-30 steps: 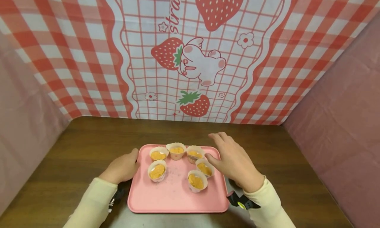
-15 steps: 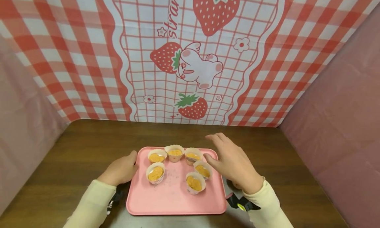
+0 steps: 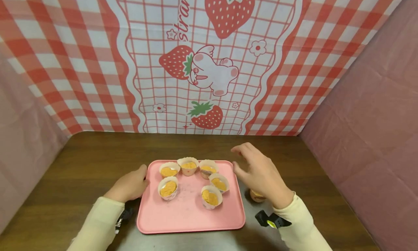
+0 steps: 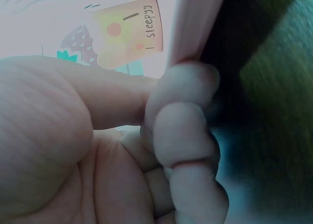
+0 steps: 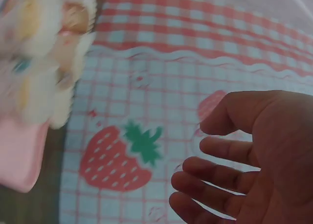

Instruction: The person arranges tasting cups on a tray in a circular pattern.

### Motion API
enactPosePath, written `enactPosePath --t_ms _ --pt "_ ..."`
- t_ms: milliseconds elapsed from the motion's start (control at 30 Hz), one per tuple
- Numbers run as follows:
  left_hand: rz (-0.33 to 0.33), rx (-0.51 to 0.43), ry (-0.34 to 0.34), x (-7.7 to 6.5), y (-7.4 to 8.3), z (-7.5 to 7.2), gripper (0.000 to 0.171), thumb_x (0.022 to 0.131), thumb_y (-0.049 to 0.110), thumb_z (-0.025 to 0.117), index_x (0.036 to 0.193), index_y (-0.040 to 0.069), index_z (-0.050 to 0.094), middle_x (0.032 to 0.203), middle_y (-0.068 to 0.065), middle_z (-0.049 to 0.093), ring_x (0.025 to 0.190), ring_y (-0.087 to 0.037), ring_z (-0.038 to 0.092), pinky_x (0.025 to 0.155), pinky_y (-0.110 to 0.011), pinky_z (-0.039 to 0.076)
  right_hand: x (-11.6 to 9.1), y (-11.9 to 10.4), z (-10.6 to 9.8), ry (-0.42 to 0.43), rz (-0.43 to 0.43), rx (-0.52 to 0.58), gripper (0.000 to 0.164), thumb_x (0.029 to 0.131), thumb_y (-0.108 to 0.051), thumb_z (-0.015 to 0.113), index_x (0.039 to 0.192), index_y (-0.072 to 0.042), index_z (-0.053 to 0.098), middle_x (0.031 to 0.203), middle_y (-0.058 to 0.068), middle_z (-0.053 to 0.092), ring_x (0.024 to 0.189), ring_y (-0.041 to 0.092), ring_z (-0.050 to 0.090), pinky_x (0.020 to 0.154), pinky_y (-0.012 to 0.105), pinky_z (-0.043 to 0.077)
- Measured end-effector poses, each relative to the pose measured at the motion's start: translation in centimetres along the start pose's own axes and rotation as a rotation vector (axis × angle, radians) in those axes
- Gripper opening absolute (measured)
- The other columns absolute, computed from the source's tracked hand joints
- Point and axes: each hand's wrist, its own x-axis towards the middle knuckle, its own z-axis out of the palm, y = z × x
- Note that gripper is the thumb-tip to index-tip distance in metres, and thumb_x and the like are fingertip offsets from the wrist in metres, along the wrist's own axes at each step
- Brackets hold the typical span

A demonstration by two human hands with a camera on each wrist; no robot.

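Note:
A pink tray (image 3: 191,222) lies on the dark wooden table, bearing several pale paper cupcake cups with orange-yellow filling, such as the cup (image 3: 209,197) at front right and the cup (image 3: 168,188) at left. My left hand (image 3: 130,183) grips the tray's left rim; in the left wrist view its thumb and curled fingers (image 4: 181,133) pinch that edge. Just off the tray's right edge, my right hand (image 3: 261,173) hovers with thumb and fingers apart, holding nothing. Another filled cup (image 3: 257,195) stands on the table, partly hidden by the right wrist.
Behind the table hangs a red-and-white checked cloth (image 3: 209,71) printed with strawberries. Pink cloth walls (image 3: 365,124) close off both sides. A grey metallic surface (image 3: 196,242) shows in front of and beneath the tray.
My right hand has drawn away from the tray's cups to the right, uncovering more of the cup by the wrist. The left hand keeps hold of the rim. The head view has shifted slightly.

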Motion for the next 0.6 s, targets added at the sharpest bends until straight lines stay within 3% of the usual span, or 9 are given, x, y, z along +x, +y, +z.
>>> enactPosePath --t_ms 267,600 --pt "-0.011 0.005 -0.002 0.1 0.1 0.0 0.022 0.1 0.018 0.056 0.111 0.0 0.052 0.096 -0.017 0.066 0.08 -0.028 0.062 0.073 -0.049 0.049 -0.1 4.4 -0.3 -0.243 0.085 -0.037 0.038 0.09 -0.024 0.076 0.125 -0.011 0.066 0.121 0.002 0.066 0.108 0.023 0.066 0.088 0.048 0.055" --pt "-0.009 -0.002 -0.014 0.0 0.3 0.0 0.025 0.1 0.017 0.055 0.113 -0.003 0.051 0.099 -0.02 0.067 0.083 -0.029 0.064 0.076 -0.051 0.049 -0.4 6.8 -1.2 -0.471 0.109 -0.066 0.037 0.09 -0.029 0.077 0.12 -0.008 0.068 0.113 0.006 0.067 0.095 0.018 0.065 0.084 0.045 0.054"
